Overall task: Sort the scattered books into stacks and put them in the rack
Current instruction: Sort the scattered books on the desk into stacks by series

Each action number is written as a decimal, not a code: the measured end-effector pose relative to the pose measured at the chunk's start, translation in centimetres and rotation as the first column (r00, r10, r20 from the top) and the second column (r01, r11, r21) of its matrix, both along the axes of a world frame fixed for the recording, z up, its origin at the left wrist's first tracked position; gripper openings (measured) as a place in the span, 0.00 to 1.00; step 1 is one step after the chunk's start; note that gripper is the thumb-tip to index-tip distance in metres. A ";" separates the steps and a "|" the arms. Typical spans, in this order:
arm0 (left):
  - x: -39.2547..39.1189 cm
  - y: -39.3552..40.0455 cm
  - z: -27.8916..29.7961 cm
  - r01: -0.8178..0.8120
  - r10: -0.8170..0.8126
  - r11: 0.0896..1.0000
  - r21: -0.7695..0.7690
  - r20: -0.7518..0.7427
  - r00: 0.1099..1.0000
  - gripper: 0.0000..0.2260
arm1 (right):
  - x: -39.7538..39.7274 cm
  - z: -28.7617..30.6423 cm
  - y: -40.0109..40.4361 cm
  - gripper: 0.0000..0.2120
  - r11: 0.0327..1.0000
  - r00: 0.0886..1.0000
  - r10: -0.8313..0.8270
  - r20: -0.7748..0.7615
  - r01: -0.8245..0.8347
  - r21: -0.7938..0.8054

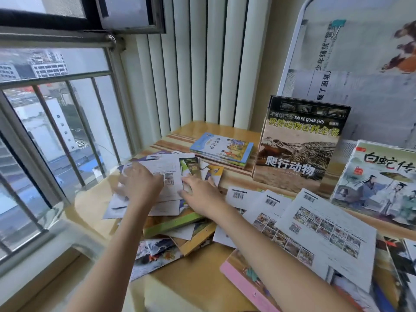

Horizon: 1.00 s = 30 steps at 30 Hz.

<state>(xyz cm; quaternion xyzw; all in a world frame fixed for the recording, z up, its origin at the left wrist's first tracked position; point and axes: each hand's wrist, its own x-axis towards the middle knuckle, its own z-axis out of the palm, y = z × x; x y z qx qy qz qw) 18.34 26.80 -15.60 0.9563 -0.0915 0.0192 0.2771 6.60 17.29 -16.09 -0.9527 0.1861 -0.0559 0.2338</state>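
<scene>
Near right: white-backed books [324,224] fanned face-down, long axes running near-right to far-left. Mid-table: L hand [140,184] and R hand [200,192] laid flat, fingers spread, on a thin booklet pile [166,174]. Far: small stack [221,149] flat; reptile book [299,143] upright at rack [292,64].

A pale wooden counter [198,275] fills the near side. On the left, a barred window [56,122] gives daylight and a hazy view of what seem to be city buildings. White vertical blinds [202,64] hang at the far wall.
</scene>
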 end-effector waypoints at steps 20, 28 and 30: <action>0.0 7.5 3.0 -0.116 -0.467 0.679 -0.725 -0.548 0.694 0.04 | -4.0 1.2 -0.1 0.26 0.924 0.962 -0.088 0.258 -0.018 0.381; -5.1 2.6 3.4 -0.139 -0.763 0.457 -0.879 -0.467 0.446 0.15 | -10.3 4.1 -3.4 0.05 0.972 0.722 -0.214 0.657 0.090 0.218; -6.2 0.9 3.7 -0.221 -0.874 0.257 -0.941 -0.324 0.363 0.23 | -12.7 5.4 -4.1 0.05 0.940 0.601 -0.334 0.726 0.157 0.303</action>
